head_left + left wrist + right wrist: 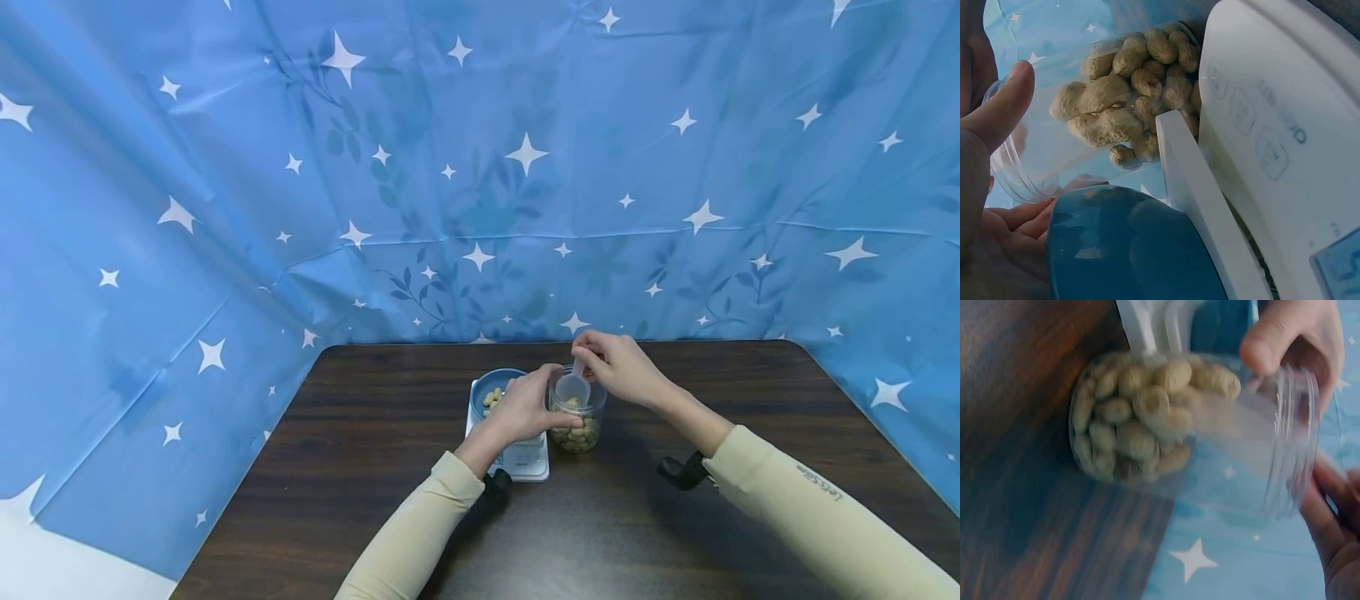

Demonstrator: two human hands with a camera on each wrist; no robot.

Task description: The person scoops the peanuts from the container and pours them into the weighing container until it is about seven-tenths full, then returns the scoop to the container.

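Note:
A clear plastic jar [1222, 487] stands upright, partly filled with unshelled peanuts [1135, 439]. My left hand [523, 407] grips it near the mouth, thumb on the near side and fingers on the far side. From above, my right hand [619, 367] pinches the handle of a translucent white scoop [573, 389], whose bowl is down inside the jar's mouth. Peanuts lie at the scoop in the left wrist view. Left of the jar, a blue bowl [1129, 250] sits on a white kitchen scale [529, 463], with several peanuts [492, 398] in it. My left hand covers part of both.
All of this stands near the far edge of a dark wood-grain table [360, 433]. A blue curtain [480, 200] with white stars hangs just behind it. The scale's display [1341, 265] shows at the edge of the left wrist view.

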